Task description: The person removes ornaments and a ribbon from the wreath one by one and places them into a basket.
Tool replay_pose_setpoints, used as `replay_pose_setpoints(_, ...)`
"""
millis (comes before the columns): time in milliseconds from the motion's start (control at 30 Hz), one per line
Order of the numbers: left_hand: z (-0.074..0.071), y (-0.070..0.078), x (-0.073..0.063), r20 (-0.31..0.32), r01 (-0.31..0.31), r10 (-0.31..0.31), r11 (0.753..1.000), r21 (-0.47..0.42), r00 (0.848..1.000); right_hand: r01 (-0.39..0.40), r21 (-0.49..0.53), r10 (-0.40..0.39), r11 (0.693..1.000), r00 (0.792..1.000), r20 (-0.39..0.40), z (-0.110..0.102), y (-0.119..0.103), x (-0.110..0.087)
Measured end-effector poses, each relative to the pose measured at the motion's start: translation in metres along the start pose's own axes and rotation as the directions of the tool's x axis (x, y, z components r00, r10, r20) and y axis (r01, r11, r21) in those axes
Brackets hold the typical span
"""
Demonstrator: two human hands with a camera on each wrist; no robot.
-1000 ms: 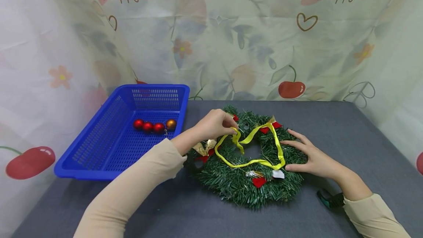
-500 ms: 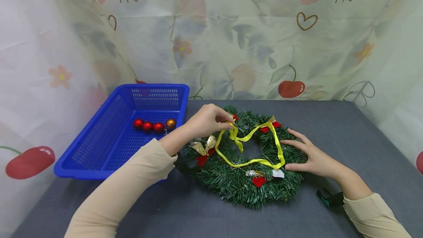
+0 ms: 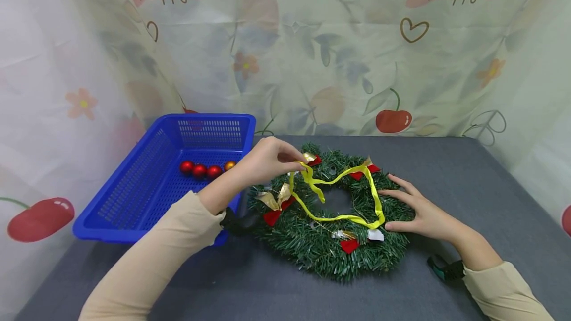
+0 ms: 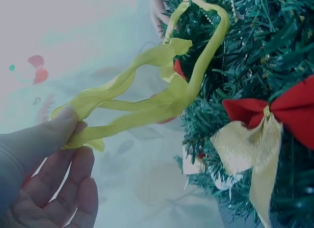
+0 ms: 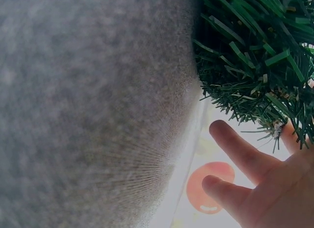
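My left hand pinches a yellow ribbon between thumb and fingers, above the left part of a green wreath. In the left wrist view several strands of the ribbon run from the fingertips toward the greenery. The rest of it lies in a loose loop over the wreath's middle. My right hand rests with spread fingers against the wreath's right side; in the right wrist view its fingers reach out straight beside the needles. Red and gold bows decorate the wreath.
A blue plastic basket stands on the left of the grey table. Inside it lie red balls and a gold ball. A patterned curtain hangs behind the table.
My left hand has moved to the left and slightly up, drawing the pinched ribbon part along. More of the wreath's left bow shows. The right hand has stayed put.
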State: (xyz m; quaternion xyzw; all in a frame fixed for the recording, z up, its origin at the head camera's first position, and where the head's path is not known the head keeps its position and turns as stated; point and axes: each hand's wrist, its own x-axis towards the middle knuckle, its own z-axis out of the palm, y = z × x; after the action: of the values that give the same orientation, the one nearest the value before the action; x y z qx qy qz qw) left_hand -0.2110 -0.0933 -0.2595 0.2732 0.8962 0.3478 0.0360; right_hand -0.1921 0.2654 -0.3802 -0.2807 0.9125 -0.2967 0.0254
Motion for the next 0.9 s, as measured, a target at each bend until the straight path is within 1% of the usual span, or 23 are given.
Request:
replay_pose_setpoints(333, -0.016, -0.005, -0.011, -0.063, 0.022, -0.024, 0.999, -0.034, 0.998, -0.004, 0.008, 0.004, 1.0, 1.0, 0.005, 0.0, -0.001, 0.0)
replay_pose_setpoints(567, -0.024, -0.007, -0.017, -0.11, 0.013, -0.018, 0.999, -0.042, 0.994, -0.004, 0.01, 0.004, 1.0, 1.0, 0.004, 0.0, -0.001, 0.0)
replay_pose_setpoints(667, -0.028, -0.007, -0.019, -0.134, 0.014, -0.02, 0.999, -0.046, 0.991, -0.005, 0.01, 0.005, 1.0, 1.0, 0.002, -0.001, -0.001, 0.0)
replay_pose_setpoints(900, -0.038, -0.008, -0.025, -0.197, 0.03, -0.046, 0.996, -0.081, 0.979, -0.008, 0.005, 0.008, 1.0, 1.0, 0.002, -0.002, -0.003, -0.001)
